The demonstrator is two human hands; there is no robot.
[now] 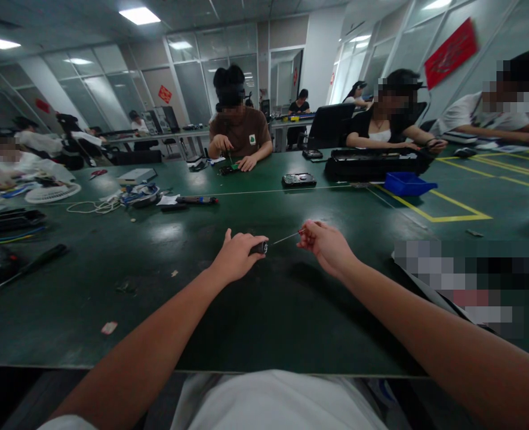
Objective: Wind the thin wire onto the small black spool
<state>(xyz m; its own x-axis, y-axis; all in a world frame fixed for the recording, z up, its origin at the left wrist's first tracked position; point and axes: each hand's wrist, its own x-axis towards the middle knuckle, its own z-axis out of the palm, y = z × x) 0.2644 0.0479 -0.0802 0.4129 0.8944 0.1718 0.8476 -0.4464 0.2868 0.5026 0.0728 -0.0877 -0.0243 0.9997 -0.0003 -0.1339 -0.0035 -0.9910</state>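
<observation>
My left hand [234, 255] is closed around a short black cylindrical object [258, 248], whose open-looking round end faces right. Most of that object is hidden by my fingers, and its kind is unclear. In my right hand [327, 246] is a thin screwdriver [285, 238], pinched by its reddish handle. Its metal shaft points left and slightly down, with the tip close to the cylinder's end; whether they touch I cannot tell. Both hands are just above the green table [255, 322].
Across the table, a co-worker [240, 128] handles a small circuit board. A hard drive [299, 180], a blue bin [408, 184] and a long black housing [372, 165] lie beyond my right hand. Tangled cable [97, 205] and a white fan grille [53, 192] sit to the left.
</observation>
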